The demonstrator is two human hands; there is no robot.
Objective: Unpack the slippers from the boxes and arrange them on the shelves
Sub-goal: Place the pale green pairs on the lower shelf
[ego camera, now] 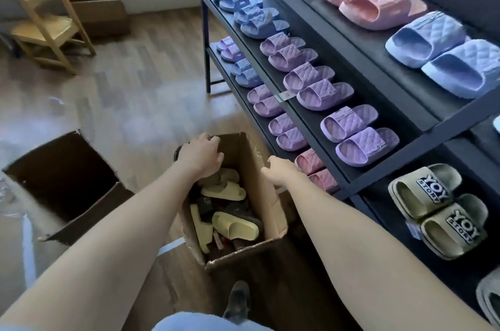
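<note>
Now: left hand point(201, 154) grips box point(270, 209) at far-left rim corner; right hand point(281, 171) at right rim, grip unclear; shelf point(307, 125) edge just beside; open floor point(135, 103) left.

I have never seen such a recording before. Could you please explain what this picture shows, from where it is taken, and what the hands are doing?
There is no machine here. A person works with bare hands, and a camera worn on the head looks forward and down, so you see both arms from above. On the floor stands an open box with yellowish and dark slippers inside. The left hand grips its far left rim, with the fingers curled over the edge. The right hand lies on the right rim. Its fingers are hidden, so its grip is unclear. On the right, a dark rack holds rows of pink, blue, purple and olive ones. A second box stands to the left, and a chair farther back.
</note>
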